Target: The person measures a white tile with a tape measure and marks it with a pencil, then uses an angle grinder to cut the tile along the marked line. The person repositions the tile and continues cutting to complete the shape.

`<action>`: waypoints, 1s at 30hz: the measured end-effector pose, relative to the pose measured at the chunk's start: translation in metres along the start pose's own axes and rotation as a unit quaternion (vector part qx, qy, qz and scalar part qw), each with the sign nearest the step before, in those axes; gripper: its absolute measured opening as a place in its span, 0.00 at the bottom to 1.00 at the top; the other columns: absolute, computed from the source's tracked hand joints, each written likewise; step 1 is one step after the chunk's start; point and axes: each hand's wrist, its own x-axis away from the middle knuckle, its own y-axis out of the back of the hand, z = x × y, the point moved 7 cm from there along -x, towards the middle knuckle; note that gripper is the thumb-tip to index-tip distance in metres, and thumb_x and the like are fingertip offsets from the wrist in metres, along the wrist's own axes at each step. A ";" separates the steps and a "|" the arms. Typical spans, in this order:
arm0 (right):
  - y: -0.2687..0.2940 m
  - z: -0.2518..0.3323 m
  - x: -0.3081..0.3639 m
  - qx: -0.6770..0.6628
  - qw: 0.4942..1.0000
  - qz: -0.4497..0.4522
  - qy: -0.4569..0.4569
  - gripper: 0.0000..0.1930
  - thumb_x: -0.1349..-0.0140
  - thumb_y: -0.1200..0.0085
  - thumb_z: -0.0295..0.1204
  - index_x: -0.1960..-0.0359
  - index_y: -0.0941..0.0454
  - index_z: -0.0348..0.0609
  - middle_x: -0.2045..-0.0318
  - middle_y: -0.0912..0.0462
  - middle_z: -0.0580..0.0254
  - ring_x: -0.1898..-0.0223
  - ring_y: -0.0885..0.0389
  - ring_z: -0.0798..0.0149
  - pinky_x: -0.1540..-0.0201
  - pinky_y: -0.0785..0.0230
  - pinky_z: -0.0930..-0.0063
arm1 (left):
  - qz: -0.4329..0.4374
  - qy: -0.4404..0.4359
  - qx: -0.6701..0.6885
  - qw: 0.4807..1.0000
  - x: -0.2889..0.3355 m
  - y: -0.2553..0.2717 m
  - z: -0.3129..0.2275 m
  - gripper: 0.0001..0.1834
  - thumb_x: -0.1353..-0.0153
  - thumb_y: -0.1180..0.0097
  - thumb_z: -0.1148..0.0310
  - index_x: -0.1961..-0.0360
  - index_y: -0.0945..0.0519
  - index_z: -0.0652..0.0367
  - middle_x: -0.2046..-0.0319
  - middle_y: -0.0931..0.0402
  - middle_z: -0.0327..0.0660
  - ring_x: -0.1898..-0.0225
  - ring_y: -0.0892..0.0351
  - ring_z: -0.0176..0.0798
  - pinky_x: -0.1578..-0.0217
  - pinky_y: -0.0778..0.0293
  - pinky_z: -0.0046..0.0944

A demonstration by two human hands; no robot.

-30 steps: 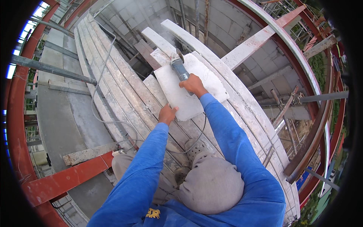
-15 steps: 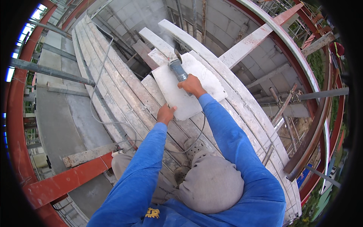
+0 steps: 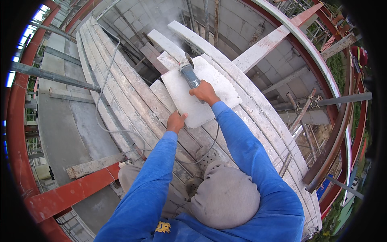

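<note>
My right hand is wrapped round the body of a blue-grey angle grinder. Its disc stands on edge at the far edge of a flat white slab, and whether it touches the slab I cannot tell. At the slab's near left edge my left hand grips the rim, thumb on top and fingers partly hidden. Pale dust hangs beyond the disc. The slab lies across long whitish planks. A power cord loops from under my right forearm toward the left.
Below my arms are my knee and a perforated shoe on the planks. A gap opens left of the slab. Red steel beams and grey pipes flank the platform. A person in red is at the far right.
The dust has spread higher and wider beyond the disc. My hands, the grinder and the slab stay almost where they were.
</note>
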 end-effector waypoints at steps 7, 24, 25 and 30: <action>-0.002 -0.004 -0.001 -0.005 1.000 0.009 -0.004 0.36 0.54 0.28 0.44 0.50 0.16 0.21 0.54 0.11 0.28 0.51 0.08 0.38 0.47 0.16 0.56 | 0.006 -0.004 0.017 1.000 0.002 -0.001 -0.002 0.34 0.31 0.32 0.48 0.40 0.18 0.69 0.46 0.15 0.64 0.41 0.16 0.67 0.40 0.23 0.57; -0.001 -0.009 0.004 -0.012 1.000 -0.006 -0.004 0.36 0.54 0.27 0.43 0.50 0.16 0.22 0.54 0.11 0.28 0.52 0.08 0.37 0.47 0.16 0.56 | 0.004 0.002 -0.010 1.000 0.006 -0.002 -0.006 0.39 0.30 0.35 0.43 0.41 0.18 0.75 0.47 0.15 0.68 0.42 0.16 0.68 0.40 0.23 0.57; -0.001 -0.008 0.004 -0.012 1.000 -0.007 -0.004 0.36 0.54 0.27 0.43 0.50 0.16 0.22 0.54 0.11 0.28 0.52 0.08 0.37 0.47 0.16 0.56 | 0.003 0.003 -0.013 1.000 0.005 -0.001 -0.005 0.39 0.30 0.35 0.43 0.41 0.18 0.75 0.47 0.15 0.68 0.41 0.16 0.68 0.40 0.23 0.57; -0.002 -0.008 0.009 -0.016 1.000 0.001 -0.005 0.36 0.54 0.27 0.44 0.50 0.17 0.21 0.54 0.11 0.28 0.52 0.08 0.37 0.47 0.16 0.56 | -0.001 0.008 -0.028 1.000 0.006 0.001 -0.004 0.40 0.30 0.35 0.42 0.40 0.19 0.76 0.45 0.16 0.68 0.40 0.17 0.68 0.38 0.24 0.56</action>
